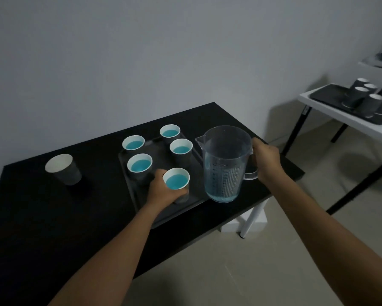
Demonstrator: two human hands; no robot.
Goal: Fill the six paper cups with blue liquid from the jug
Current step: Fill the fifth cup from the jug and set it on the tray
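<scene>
A: Starting with the hands, what is held?
B: A filled paper cup [176, 181] is gripped by the left hand [163, 191], fingers wrapped round its side, at the near right corner of the dark tray [128, 188]. The handle of the clear jug [226, 164] is clasped by the right hand [266, 161].

A: Jug position?
B: It is held upright at the right edge of the black table [42, 217], just beside the tray. Whether its base is resting on the table cannot be told. A little blue liquid [222, 195] is seen at the bottom.

A: Other cups?
B: Four more filled cups [139, 165] are seen on the tray, toward its far edge. One empty cup [64, 170] is placed off the tray, near the table's left edge, well apart.

A: Background?
B: A white table [349, 120] with another tray of cups [371, 100] is seen at far right.
</scene>
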